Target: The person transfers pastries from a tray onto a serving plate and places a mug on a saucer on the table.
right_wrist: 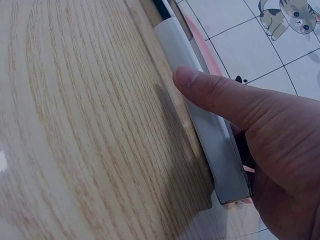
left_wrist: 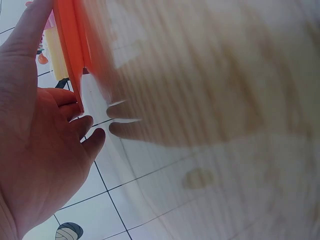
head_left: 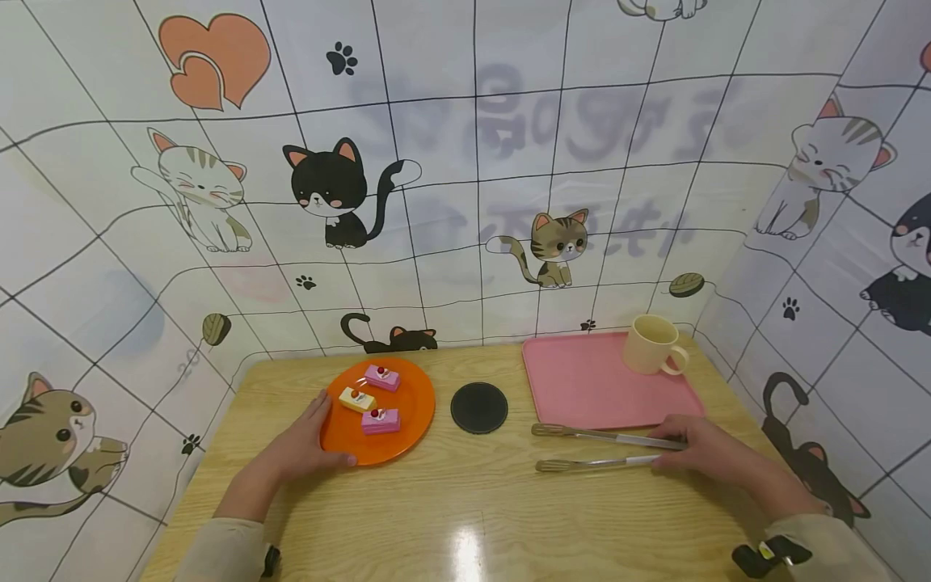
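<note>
An orange plate (head_left: 416, 404) on the left of the table carries two pink toy cakes (head_left: 381, 421) and a yellow toy cake (head_left: 357, 399), each with a small red or orange topping. My left hand (head_left: 309, 443) grips the plate's left edge, thumb at the near side; in the left wrist view the fingers (left_wrist: 70, 102) reach to its underside. On the right, my right hand (head_left: 694, 446) holds a pair of tongs (head_left: 582, 434) by their white handles. Their two arms are spread apart, tips pointing left. In the right wrist view the thumb lies on the near handle (right_wrist: 200, 107).
A pink tray (head_left: 582, 388) lies at the back right, just beyond the tongs, with a cream mug (head_left: 650, 346) at its far right corner. Between plate and tray is a round black coaster (head_left: 478, 407). Cat-patterned walls (head_left: 451, 162) stand behind and beside the wooden table (head_left: 407, 517).
</note>
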{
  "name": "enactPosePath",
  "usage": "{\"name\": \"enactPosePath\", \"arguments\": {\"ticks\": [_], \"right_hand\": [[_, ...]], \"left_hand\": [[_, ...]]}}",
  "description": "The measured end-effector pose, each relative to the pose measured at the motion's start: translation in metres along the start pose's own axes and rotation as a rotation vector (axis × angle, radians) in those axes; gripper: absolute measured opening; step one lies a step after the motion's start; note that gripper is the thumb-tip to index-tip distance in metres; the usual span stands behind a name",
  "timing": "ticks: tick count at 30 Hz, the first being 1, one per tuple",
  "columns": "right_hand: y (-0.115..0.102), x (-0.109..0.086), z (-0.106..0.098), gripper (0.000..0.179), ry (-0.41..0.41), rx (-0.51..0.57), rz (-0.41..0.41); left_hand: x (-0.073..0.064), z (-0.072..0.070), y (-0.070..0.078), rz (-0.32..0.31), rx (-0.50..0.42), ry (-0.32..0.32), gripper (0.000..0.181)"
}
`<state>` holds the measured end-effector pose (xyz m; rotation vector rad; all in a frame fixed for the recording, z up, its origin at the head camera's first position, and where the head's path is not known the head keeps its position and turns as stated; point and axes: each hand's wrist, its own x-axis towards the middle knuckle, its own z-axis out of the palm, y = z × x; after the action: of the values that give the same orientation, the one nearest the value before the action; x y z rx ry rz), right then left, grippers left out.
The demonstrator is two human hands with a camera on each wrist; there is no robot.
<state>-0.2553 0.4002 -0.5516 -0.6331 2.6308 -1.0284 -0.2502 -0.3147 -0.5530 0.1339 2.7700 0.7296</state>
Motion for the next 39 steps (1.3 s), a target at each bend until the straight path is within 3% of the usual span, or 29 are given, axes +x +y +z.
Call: {"name": "enactPosePath", "arguments": {"ticks": [18,29,39], "right_hand": [[0.004,-0.003,0.001,0.035,0.041,-0.012,-0.035],[0.000,-0.004,0.001,0.047,0.062,0.003,0.054],[-0.011,-0.002,0.002,0.025,0.259,-0.029,0.106]], "left_hand": [[0.000,-0.001,0.001,-0.001,0.007,0.003,0.145],[-0.002,-0.002,0.004,0.002,0.007,0.007,0.145],[0.000,0.000,0.001,0.004,0.002,0.007,0.145]]}}
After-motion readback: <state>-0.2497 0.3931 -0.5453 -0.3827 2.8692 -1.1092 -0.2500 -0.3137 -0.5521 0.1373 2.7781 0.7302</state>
